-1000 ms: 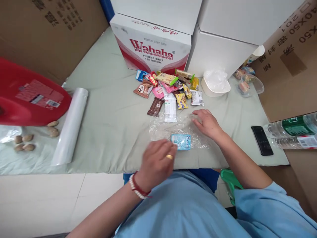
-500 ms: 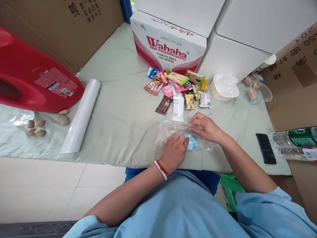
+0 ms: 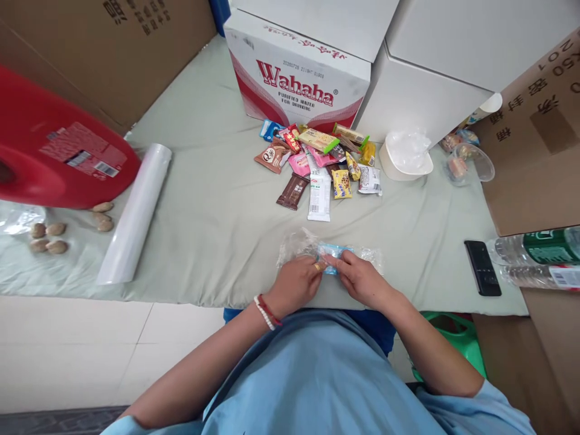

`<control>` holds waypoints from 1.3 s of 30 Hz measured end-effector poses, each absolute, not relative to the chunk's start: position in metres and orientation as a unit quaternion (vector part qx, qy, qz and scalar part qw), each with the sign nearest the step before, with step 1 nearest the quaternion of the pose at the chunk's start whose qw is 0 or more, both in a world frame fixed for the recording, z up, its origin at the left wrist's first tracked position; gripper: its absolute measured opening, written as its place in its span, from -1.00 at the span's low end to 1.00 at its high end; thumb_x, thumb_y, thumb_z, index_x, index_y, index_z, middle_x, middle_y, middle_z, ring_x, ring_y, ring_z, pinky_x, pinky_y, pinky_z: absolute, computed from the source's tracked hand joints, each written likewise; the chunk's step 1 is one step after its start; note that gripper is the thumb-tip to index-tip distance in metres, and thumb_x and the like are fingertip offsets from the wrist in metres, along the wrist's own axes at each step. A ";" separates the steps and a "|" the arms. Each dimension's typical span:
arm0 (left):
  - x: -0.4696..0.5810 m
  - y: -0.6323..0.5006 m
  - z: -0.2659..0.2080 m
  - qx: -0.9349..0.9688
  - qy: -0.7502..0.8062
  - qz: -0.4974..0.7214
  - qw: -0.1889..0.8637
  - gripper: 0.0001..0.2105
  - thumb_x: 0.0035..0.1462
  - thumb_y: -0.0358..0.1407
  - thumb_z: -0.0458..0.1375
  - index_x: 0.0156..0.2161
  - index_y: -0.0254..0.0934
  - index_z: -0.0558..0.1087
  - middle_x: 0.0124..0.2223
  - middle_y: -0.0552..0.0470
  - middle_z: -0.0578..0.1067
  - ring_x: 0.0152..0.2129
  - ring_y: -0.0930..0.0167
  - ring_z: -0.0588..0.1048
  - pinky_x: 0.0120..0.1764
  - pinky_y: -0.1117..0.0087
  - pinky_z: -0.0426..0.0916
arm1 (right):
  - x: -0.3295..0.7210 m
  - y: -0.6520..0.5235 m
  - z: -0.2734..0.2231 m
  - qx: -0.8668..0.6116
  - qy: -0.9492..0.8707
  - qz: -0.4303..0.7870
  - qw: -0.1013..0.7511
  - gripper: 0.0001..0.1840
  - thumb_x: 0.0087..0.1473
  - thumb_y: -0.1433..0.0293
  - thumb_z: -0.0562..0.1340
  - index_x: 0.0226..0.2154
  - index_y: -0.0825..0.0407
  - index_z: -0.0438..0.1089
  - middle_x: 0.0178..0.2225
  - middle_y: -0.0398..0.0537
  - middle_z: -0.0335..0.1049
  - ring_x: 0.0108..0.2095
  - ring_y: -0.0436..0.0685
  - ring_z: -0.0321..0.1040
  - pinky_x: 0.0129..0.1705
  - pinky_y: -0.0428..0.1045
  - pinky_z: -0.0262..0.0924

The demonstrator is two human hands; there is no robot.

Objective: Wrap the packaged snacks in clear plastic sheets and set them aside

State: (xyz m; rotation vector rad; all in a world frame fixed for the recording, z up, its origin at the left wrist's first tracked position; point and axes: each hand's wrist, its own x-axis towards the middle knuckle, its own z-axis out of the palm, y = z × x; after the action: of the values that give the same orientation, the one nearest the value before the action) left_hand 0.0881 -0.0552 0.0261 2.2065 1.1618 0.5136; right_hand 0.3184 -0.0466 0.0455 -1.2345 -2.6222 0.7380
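A small light-blue snack packet [image 3: 335,249] lies under clear plastic film [image 3: 294,244] near the table's front edge. The film is crumpled on both sides of it. My left hand [image 3: 299,283], with a ring and bracelets, is closed at the packet's near left corner, pinching the film there. From the right, my right hand [image 3: 365,279] reaches in with its index finger on the packet and film, the other fingers curled. The fingertips of both hands nearly meet over the packet's near edge, hiding part of it.
Beyond the hands sits a pile of wrapped snacks [image 3: 319,172] before a Wahaha carton [image 3: 299,84]. A white bowl [image 3: 403,163] holds clear plastic. Left are a film roll [image 3: 136,214], a red jug [image 3: 67,145] and several brown nuts [image 3: 57,229]. A phone [image 3: 483,267] and bottles [image 3: 534,249] lie right.
My right hand has come down from the film's far edge onto the packet. The film's far part is now folded toward me, and my left hand has drawn back toward the near edge.
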 end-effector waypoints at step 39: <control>0.146 -0.073 0.039 0.856 0.468 0.103 0.194 -0.49 0.29 -0.48 -0.01 0.34 -0.47 0.20 0.09 -0.27 0.42 -0.02 0.15 0.42 0.00 0.13 0.47 | 0.384 -0.024 0.045 -0.660 -0.682 0.212 0.235 -0.43 0.21 -0.06 0.30 0.09 -0.04 0.50 0.12 0.21 0.41 0.20 0.42 0.24 0.28 0.40 0.15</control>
State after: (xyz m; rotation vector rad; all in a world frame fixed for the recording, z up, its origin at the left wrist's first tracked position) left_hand 0.1459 -0.0728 0.0394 2.4008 1.3130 0.2887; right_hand 0.3841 -0.0241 0.0446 -1.8099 -1.8703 0.5805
